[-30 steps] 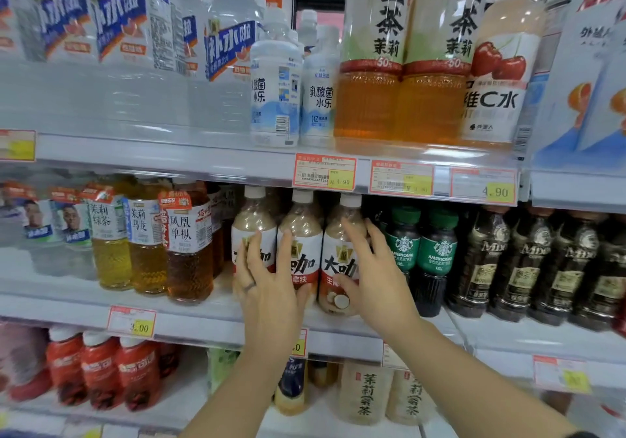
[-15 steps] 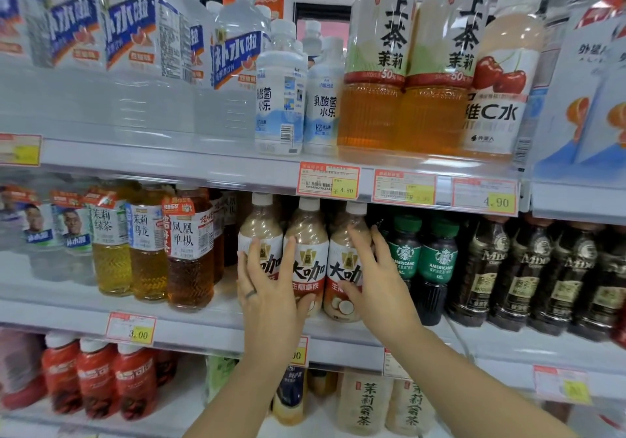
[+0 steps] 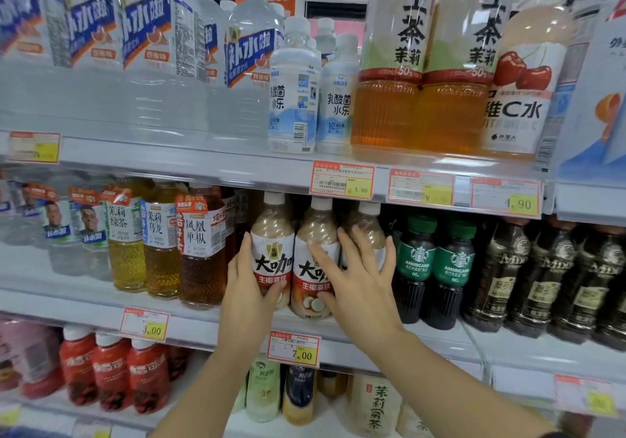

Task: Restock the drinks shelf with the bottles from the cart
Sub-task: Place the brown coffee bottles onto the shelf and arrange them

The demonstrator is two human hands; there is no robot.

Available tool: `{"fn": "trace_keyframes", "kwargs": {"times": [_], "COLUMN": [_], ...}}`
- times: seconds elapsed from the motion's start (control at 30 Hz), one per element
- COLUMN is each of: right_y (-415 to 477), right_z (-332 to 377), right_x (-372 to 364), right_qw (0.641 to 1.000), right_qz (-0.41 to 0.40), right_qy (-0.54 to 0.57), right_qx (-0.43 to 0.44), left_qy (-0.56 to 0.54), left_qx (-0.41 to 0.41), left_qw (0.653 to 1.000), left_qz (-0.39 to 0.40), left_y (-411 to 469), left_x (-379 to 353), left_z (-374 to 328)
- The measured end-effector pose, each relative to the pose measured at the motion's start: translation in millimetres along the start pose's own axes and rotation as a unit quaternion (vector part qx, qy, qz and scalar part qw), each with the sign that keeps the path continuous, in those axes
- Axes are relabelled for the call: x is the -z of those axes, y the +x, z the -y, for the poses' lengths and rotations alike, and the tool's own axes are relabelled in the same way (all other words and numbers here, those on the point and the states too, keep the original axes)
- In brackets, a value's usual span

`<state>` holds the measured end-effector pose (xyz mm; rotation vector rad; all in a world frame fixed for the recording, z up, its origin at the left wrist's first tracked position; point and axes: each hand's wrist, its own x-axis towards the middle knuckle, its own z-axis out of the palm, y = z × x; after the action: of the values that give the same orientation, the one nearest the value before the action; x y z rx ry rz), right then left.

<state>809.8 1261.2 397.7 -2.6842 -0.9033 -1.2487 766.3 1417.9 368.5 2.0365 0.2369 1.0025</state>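
Observation:
Three beige latte bottles with white caps stand side by side on the middle shelf (image 3: pixel 189 320). My left hand (image 3: pixel 245 290) grips the left latte bottle (image 3: pixel 272 234), thumb across its red-and-white label and fingers round its left side. My right hand (image 3: pixel 360 280) lies spread over the other two. Its index finger and thumb touch the middle latte bottle (image 3: pixel 318 231), and its other fingers lie straight against the right latte bottle (image 3: pixel 367 226), hiding most of it. No cart is in view.
Amber tea bottles (image 3: pixel 201 254) stand close on the left, and green-capped Starbucks bottles (image 3: pixel 420 261) and dark coffee bottles (image 3: pixel 548 278) on the right. The upper shelf edge (image 3: pixel 189 166) with price tags hangs just above the caps. More bottles fill the shelf below.
My left hand has shifted left from the middle bottle onto the left one. My right hand has slid left, now covering the right bottle and reaching across the middle one.

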Motion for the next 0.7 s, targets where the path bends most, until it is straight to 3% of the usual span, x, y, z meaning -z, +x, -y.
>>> {"fn": "trace_keyframes", "kwargs": {"times": [0.43, 0.5, 0.6, 0.7], "right_y": [1.4, -1.7, -21.8, -47.8], "right_z": [8.3, 2.8, -10.2, -13.1], "right_x": [-6.5, -1.4, 9.0, 11.0], "right_qw": [0.999, 0.997, 0.965, 0.909], "right_qz": [-0.010, -0.039, -0.109, -0.062], "right_qy": [0.038, 0.065, 0.214, 0.357], "right_qx": [-0.013, -0.016, -0.104, -0.204], "left_qy": [-0.041, -0.035, 0.056, 0.177], "left_qx": [-0.011, -0.012, -0.080, -0.191], "left_qw": [0.997, 0.997, 0.995, 0.964], "left_qz": [0.071, 0.065, -0.023, -0.054], "left_y": [12.5, 10.4, -5.7, -21.8], "left_x": [8.2, 8.7, 7.9, -8.5], "left_z": [14.8, 12.0, -2.8, -9.8]}}
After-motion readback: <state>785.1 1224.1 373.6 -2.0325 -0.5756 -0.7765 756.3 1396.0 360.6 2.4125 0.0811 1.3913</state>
